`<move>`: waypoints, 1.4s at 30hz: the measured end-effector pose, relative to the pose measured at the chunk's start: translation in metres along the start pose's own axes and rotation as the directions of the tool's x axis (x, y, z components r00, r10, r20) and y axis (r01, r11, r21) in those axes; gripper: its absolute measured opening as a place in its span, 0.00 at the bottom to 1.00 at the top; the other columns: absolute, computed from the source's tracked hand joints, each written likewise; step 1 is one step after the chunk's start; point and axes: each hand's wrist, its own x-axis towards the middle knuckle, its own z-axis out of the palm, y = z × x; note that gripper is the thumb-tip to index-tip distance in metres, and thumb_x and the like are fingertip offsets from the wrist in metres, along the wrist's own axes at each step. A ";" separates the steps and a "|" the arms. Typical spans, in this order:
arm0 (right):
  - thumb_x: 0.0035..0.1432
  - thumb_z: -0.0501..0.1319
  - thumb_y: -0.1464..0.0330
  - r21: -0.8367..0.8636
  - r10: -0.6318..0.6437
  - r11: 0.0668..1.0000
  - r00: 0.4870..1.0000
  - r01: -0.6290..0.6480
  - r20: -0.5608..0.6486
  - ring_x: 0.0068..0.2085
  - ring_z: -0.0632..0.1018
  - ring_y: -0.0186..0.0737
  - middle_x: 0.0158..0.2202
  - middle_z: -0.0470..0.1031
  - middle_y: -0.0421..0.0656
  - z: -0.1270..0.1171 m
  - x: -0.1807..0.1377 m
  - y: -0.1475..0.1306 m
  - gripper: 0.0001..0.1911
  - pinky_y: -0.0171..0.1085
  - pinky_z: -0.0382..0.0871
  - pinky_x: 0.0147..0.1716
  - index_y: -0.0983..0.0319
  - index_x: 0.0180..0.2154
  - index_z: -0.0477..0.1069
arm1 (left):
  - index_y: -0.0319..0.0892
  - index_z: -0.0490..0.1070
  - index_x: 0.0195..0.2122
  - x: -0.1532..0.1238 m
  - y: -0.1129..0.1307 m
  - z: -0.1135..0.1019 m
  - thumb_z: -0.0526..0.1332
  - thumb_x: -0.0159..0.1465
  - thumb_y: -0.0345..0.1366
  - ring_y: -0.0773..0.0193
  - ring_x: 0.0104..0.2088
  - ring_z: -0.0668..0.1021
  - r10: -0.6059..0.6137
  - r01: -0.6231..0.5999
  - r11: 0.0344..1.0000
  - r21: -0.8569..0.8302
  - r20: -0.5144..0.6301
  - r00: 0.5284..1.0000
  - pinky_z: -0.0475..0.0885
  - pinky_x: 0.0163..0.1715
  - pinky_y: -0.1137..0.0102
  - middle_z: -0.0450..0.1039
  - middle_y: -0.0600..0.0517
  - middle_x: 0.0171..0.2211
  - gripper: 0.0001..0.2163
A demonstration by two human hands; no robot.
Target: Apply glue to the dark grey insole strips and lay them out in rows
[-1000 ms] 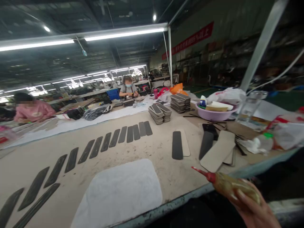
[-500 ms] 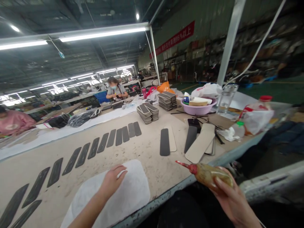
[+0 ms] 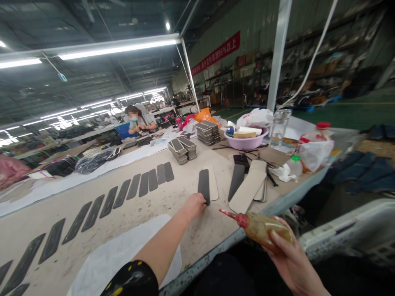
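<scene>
My left hand (image 3: 194,206) reaches across the table, its fingers drawn together at the near end of a dark grey rounded strip (image 3: 203,184). The strip lies flat, partly over a pale one (image 3: 213,183); the fingertips are partly hidden. Near the table's front edge, my right hand (image 3: 291,257) is wrapped round a squeeze bottle (image 3: 267,230) of amber-brown liquid, probably glue. Its red nozzle points left, held clear of the tabletop. Under my left forearm lies a white sheet (image 3: 123,246). A slanting row of glossy dark strips (image 3: 93,213) runs along the left.
Stacks of strips (image 3: 182,151) stand at the back. Loose pale and dark pieces (image 3: 248,187) lie to the right, near a purple basin (image 3: 245,142), a glass jar (image 3: 280,129) and a bagged bottle (image 3: 314,148). A metal post (image 3: 279,57) rises behind. A co-worker (image 3: 140,121) sits beyond.
My left hand has moved from the white sheet forward and right to the dark strip. My right hand still holds the bottle. The whole view has shifted somewhat.
</scene>
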 end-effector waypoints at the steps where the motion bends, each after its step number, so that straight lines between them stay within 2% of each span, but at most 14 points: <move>1: 0.40 0.73 0.65 -0.002 0.000 1.000 1.000 0.000 0.002 0.41 0.75 0.41 0.43 0.73 0.40 0.001 0.000 -0.001 0.28 0.36 0.74 0.37 0.52 0.45 0.68 | 0.38 0.76 0.26 0.002 0.000 0.000 0.57 0.58 0.28 0.60 0.35 0.76 0.006 -0.006 1.000 0.013 0.019 1.000 0.71 0.38 0.69 0.75 0.47 0.30 0.09; 9: 0.40 0.73 0.65 0.017 0.015 1.000 1.000 -0.016 0.011 0.40 0.75 0.41 0.43 0.72 0.41 -0.002 0.001 -0.004 0.29 0.35 0.73 0.36 0.52 0.45 0.68 | 0.39 0.77 0.27 0.003 -0.005 0.001 0.55 0.59 0.28 0.62 0.33 0.76 0.005 -0.012 0.995 0.097 0.076 0.997 0.70 0.35 0.70 0.75 0.47 0.30 0.10; 13: 0.39 0.73 0.65 0.019 0.020 1.000 1.000 -0.020 -0.002 0.39 0.75 0.40 0.42 0.72 0.41 -0.002 0.000 -0.005 0.29 0.35 0.74 0.33 0.52 0.45 0.68 | 0.39 0.76 0.27 0.005 -0.011 0.003 0.56 0.58 0.27 0.63 0.33 0.75 0.035 -0.047 0.992 0.119 0.106 0.994 0.70 0.35 0.71 0.75 0.48 0.30 0.10; 22: 0.39 0.73 0.66 0.009 0.014 1.000 1.000 -0.014 -0.002 0.39 0.76 0.41 0.43 0.73 0.41 -0.005 0.002 0.000 0.29 0.36 0.74 0.35 0.52 0.46 0.68 | 0.39 0.76 0.27 0.007 -0.013 0.002 0.55 0.56 0.26 0.61 0.33 0.76 0.094 -0.121 0.981 0.153 0.176 0.980 0.70 0.34 0.70 0.75 0.47 0.31 0.10; 27: 0.39 0.73 0.65 -0.025 0.006 1.000 1.000 -0.006 0.009 0.39 0.76 0.43 0.43 0.73 0.41 -0.005 0.003 0.001 0.30 0.38 0.74 0.34 0.52 0.46 0.67 | 0.39 0.74 0.24 0.007 -0.009 0.002 0.55 0.54 0.24 0.62 0.29 0.76 0.093 -0.113 0.983 0.144 0.139 0.986 0.70 0.31 0.70 0.73 0.48 0.29 0.09; 32: 0.40 0.73 0.65 -0.008 -0.002 1.000 1.000 0.002 0.009 0.41 0.75 0.42 0.44 0.73 0.39 -0.003 0.001 0.000 0.27 0.36 0.74 0.36 0.51 0.45 0.68 | 0.39 0.73 0.25 0.005 -0.008 -0.007 0.55 0.55 0.25 0.62 0.31 0.75 0.112 -0.114 0.990 0.083 0.033 0.993 0.71 0.33 0.70 0.72 0.49 0.28 0.08; 35: 0.42 0.72 0.65 0.009 0.001 1.000 1.000 -0.001 -0.005 0.42 0.75 0.42 0.44 0.73 0.40 -0.005 0.002 0.000 0.26 0.37 0.74 0.36 0.51 0.45 0.69 | 0.39 0.74 0.33 -0.011 -0.011 -0.022 0.53 0.59 0.26 0.63 0.37 0.75 0.095 -0.092 0.995 0.042 -0.085 0.992 0.72 0.39 0.69 0.72 0.48 0.36 0.10; 37: 0.42 0.71 0.65 0.005 0.008 1.000 1.000 -0.008 -0.014 0.43 0.75 0.43 0.45 0.73 0.40 -0.009 0.004 0.000 0.26 0.37 0.74 0.36 0.51 0.45 0.69 | 0.39 0.74 0.38 -0.033 -0.014 -0.035 0.52 0.62 0.28 0.62 0.42 0.74 0.077 -0.074 0.997 0.025 -0.159 0.984 0.71 0.45 0.68 0.71 0.46 0.43 0.10; 39: 0.43 0.71 0.64 -0.015 0.016 1.000 1.000 -0.016 -0.020 0.44 0.75 0.43 0.46 0.72 0.40 -0.014 0.006 0.001 0.26 0.37 0.74 0.37 0.51 0.46 0.69 | 0.40 0.73 0.39 -0.065 -0.016 -0.048 0.52 0.64 0.29 0.62 0.45 0.73 0.088 -0.090 0.996 0.003 -0.230 0.969 0.69 0.48 0.66 0.69 0.45 0.47 0.10; 42: 0.44 0.70 0.64 -0.060 0.013 0.998 1.000 -0.014 -0.028 0.44 0.75 0.42 0.47 0.72 0.38 -0.019 0.007 0.003 0.26 0.35 0.74 0.37 0.49 0.47 0.69 | 0.41 0.72 0.41 -0.130 -0.020 -0.063 0.52 0.64 0.28 0.62 0.45 0.72 0.144 -0.154 0.988 -0.013 -0.270 0.952 0.70 0.46 0.66 0.69 0.45 0.45 0.11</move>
